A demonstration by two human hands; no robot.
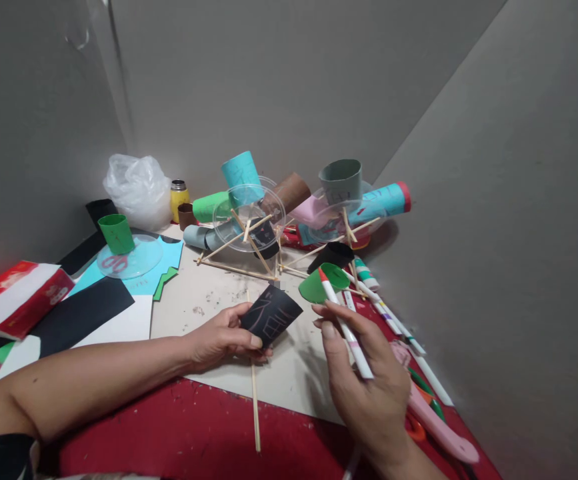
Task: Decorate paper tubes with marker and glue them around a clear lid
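Observation:
My left hand (229, 337) grips a black paper tube (273, 315) that has pale lines drawn on its side. Between the thumb and fingers of my right hand (366, 363) is a white marker (347, 327) with an orange-red end pointing up and left. The marker is apart from the tube. Under my left hand lie thin wooden sticks (255, 407) that reach past the board's front edge. Just beyond the marker rests a green paper ring (313, 287) on the white board (209, 320).
Stick frames (236, 268) with clear plastic discs (223, 230) and coloured paper tubes (289, 193) stand at the back. Markers (431, 377) and a pink-handled tool (446, 427) line the right side. To the left are a red box (11, 313), black paper (86, 313) and a plastic bag (136, 190).

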